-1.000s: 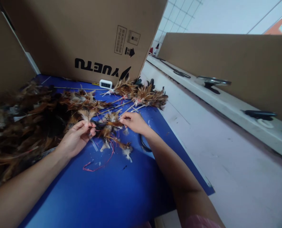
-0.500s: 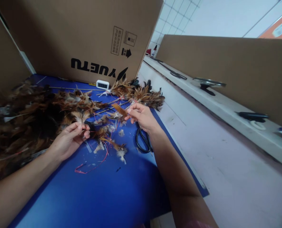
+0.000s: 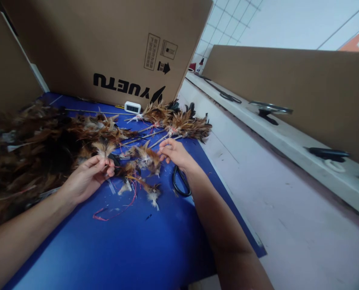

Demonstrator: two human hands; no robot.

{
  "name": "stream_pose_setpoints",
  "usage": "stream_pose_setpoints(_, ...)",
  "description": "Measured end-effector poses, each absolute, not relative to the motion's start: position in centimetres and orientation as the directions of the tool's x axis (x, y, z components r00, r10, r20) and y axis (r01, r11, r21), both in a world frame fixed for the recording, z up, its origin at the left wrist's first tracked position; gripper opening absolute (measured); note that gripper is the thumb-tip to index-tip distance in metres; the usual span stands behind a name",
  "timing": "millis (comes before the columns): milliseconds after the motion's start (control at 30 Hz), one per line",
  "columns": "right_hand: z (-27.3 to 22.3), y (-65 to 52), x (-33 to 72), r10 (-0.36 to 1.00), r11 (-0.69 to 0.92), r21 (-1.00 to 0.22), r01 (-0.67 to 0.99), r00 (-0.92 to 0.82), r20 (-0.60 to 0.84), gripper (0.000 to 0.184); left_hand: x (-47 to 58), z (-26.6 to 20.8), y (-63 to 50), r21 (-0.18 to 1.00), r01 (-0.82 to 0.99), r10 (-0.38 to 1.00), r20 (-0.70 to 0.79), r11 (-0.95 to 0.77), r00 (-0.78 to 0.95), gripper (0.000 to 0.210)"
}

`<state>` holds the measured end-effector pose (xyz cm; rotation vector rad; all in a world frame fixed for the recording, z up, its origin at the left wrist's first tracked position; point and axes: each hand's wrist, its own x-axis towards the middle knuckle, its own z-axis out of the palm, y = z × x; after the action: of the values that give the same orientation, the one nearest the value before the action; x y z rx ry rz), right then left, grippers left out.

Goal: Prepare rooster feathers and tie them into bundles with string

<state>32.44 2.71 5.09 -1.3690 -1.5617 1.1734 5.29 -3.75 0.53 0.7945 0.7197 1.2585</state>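
the black handle loop (image 3: 174, 180) is half tucked behind the right forearm (image 3: 211, 205), well in front of the timer (image 3: 132, 107), and i can't see any blades from here. the heap of brown feathers (image 3: 43, 157) left of the timer goes dark and blurry, and its far left side is cut off.

grip check: left hand (image 3: 96, 173) has a feather tuft (image 3: 103, 149) pinched between thumb and fingers, in front of the timer and a bit left. right hand (image 3: 173, 154) is in front of the timer and to its right, fingers loosely curled just beside a brown feather clump (image 3: 149, 158); can't tell if it's pinching any of it.

counts: two hands, one timer, one held tuft, one pink string (image 3: 127, 204) in front of the timer, one big carton (image 3: 115, 44) behind it. feather bundles (image 3: 189, 124) right of the timer: at least two, overlapping.
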Motion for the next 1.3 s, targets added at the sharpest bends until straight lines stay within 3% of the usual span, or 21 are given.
stream_pose_setpoints(200,4.1,3.1,32.3,0.966,0.26,-0.705,0.66,-0.177,0.191,0.007,5.3,0.5,-3.8,0.827,-0.546,0.985,-0.049,0.133,0.165,0.012)
stream_pose_setpoints(367,3.8,1.9,30.9,0.93,0.323,-0.68,0.658,-0.356,0.096,0.019,5.3,0.7,-3.9,0.832,-0.54,0.984,-0.039,0.128,0.174,0.015)
stream_pose_setpoints(467,4.3,1.4,30.6,0.886,0.375,-0.669,0.642,-0.461,0.054,0.015,5.3,0.7,-3.9,0.829,-0.545,0.984,-0.032,0.123,0.173,0.017)
stream_pose_setpoints(667,4.9,4.4,29.4,0.9,0.423,-0.401,0.812,-0.327,0.287,0.021,5.3,0.3,-3.6,0.829,-0.545,0.98,-0.017,0.123,0.196,0.019)
stream_pose_setpoints(767,4.6,6.8,27.6,0.91,0.381,-0.266,0.885,-0.309,0.276,0.028,5.2,0.1,-3.4,0.827,-0.55,0.978,-0.004,0.12,0.207,0.019)
stream_pose_setpoints(867,4.3,8.5,26.0,0.928,0.35,-0.201,0.915,-0.309,0.211,0.023,5.1,-0.1,-3.3,0.82,-0.559,0.976,0.005,0.12,0.217,0.018)
stream_pose_setpoints(1067,5.2,8.9,26.3,0.918,0.367,-0.226,0.902,-0.311,0.246,0.024,5.2,-0.3,-3.0,0.821,-0.559,0.978,0.004,0.116,0.209,0.019)
stream_pose_setpoints(1300,6.6,8.1,28.9,0.886,0.419,-0.501,0.757,-0.22,0.409,0.015,5.2,-0.4,-3.0,0.808,-0.575,0.979,-0.011,0.13,0.205,0.018)
